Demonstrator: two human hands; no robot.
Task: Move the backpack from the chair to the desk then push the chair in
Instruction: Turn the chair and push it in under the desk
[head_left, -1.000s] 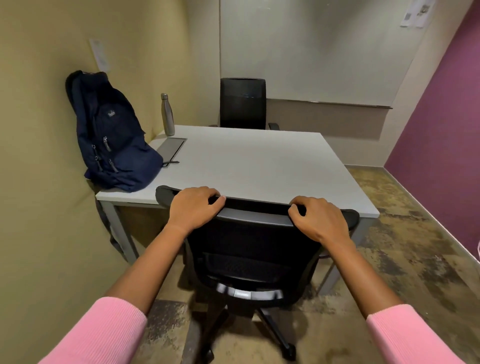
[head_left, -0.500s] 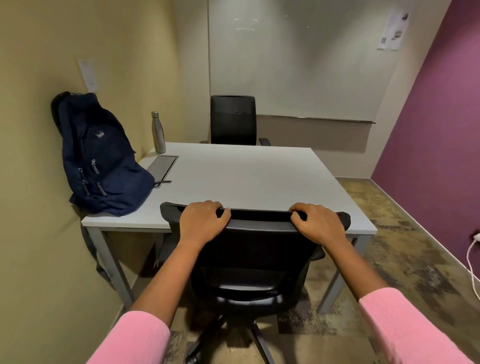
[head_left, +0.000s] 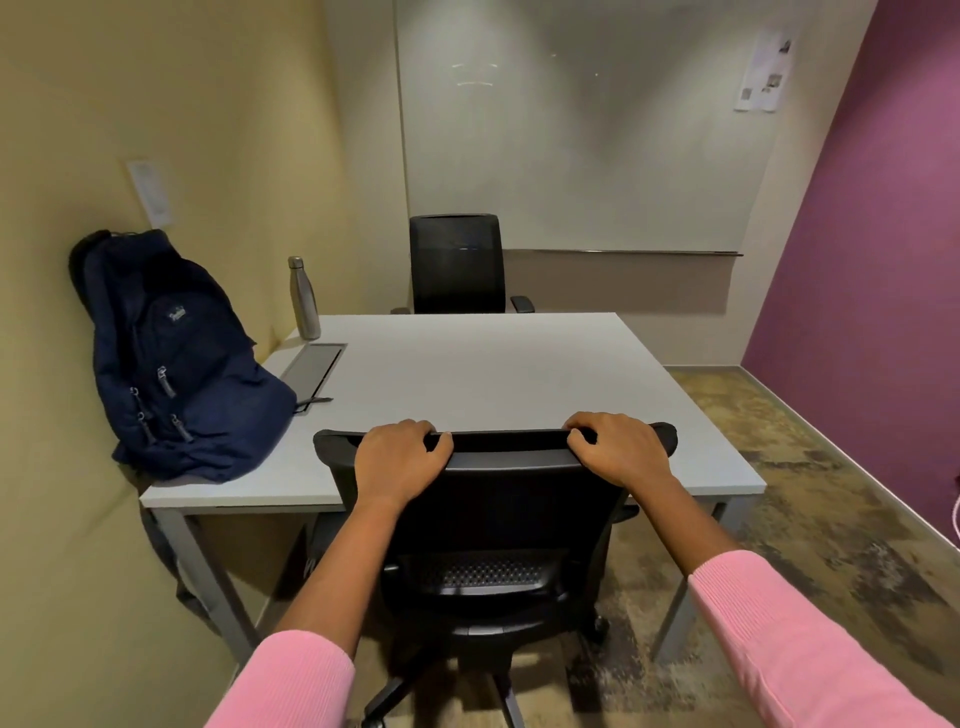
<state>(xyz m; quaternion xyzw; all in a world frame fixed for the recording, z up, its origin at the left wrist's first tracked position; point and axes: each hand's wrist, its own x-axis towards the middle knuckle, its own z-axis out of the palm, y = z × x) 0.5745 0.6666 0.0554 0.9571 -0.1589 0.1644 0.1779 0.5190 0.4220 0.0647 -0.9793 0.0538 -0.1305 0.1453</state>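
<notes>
Two hands on the top edge of the black mesh-back office chair (head_left: 493, 519): left hand (head_left: 400, 457) and right hand (head_left: 618, 452) both curled around the backrest rim, pink sleeves behind them. Chair backrest sits at the near edge of the white rectangular desk (head_left: 493, 374), seat partly under it. Navy blue fabric backpack (head_left: 176, 358) stands upright on the desk's near-left corner, leaning against the yellow wall. Silver metal bottle (head_left: 304, 299) upright at far left of the desk. Second black chair (head_left: 457, 262) at the far side.
</notes>
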